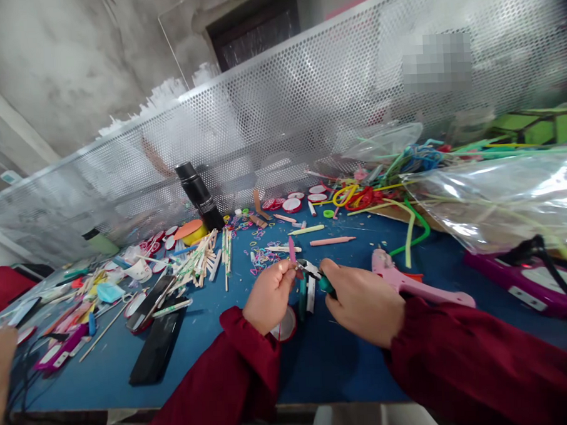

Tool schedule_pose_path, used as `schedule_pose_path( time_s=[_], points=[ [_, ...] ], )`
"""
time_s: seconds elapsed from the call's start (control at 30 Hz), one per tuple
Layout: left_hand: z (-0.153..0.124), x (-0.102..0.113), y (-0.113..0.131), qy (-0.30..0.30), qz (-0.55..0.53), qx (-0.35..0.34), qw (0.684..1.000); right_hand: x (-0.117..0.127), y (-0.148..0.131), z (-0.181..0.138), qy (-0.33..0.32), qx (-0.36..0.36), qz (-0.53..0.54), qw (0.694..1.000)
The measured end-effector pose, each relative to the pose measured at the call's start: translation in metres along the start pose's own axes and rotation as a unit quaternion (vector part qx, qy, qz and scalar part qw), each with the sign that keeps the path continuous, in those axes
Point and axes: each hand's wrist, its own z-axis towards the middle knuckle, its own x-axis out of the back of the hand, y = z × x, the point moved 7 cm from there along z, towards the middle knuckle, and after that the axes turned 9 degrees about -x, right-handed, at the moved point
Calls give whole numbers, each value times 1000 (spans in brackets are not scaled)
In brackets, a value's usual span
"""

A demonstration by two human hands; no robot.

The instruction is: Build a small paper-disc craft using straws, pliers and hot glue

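My left hand (269,296) pinches a slim purple-pink stick (292,248) with a pointed top, held upright between thumb and fingertips. My right hand (362,300) is closed round a pair of pliers (308,269) with green handles. The pliers' metal jaws are at the lower end of the stick, by my left fingertips; whether they grip it I cannot tell. Under my hands lie a round red-rimmed white disc (286,325) and a small white-and-green item (311,294). A peach stick (332,240) and a pale yellow one (307,229) lie just beyond.
A pink glue gun (421,285) lies right of my right hand, with a purple device (521,283) farther right. Left are a black slab (158,343), paper straws (201,263) and mixed craft pieces. A black spray can (199,196) leans near the perforated panel (279,112). Another person's hand (1,369) shows far left.
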Motion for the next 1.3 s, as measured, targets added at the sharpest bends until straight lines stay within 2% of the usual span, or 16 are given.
schedule_pose_path(
  time_s=[0.13,0.27,0.33,0.43,0.53,0.7,0.83,0.97,1.07,1.2,1.3],
  points=[
    [-1,19,-14,-39,91,54,994,6,10,8,14,-22,-2,1000],
    [2,48,-14,16,215,54,975,12,18,14,31,-34,13,999],
    [4,57,-17,33,234,65,970,13,20,15,42,-34,32,998],
    [4,65,-21,42,215,73,973,9,22,16,47,-22,35,998],
    [-2,74,-19,66,172,51,982,-1,22,16,53,-12,-3,999],
    [-27,87,-20,121,68,46,989,-13,23,16,51,-45,-44,997],
    [-48,88,-37,132,46,78,987,-12,18,16,75,-41,-36,996],
    [-57,88,-59,146,85,105,980,4,19,13,152,-24,22,988],
    [-54,82,-72,127,111,121,978,25,21,6,206,3,74,976],
    [-50,70,-80,101,179,146,968,72,24,-25,306,51,149,939],
    [-48,63,-75,100,224,105,964,112,22,-65,376,94,196,901]
  ],
)
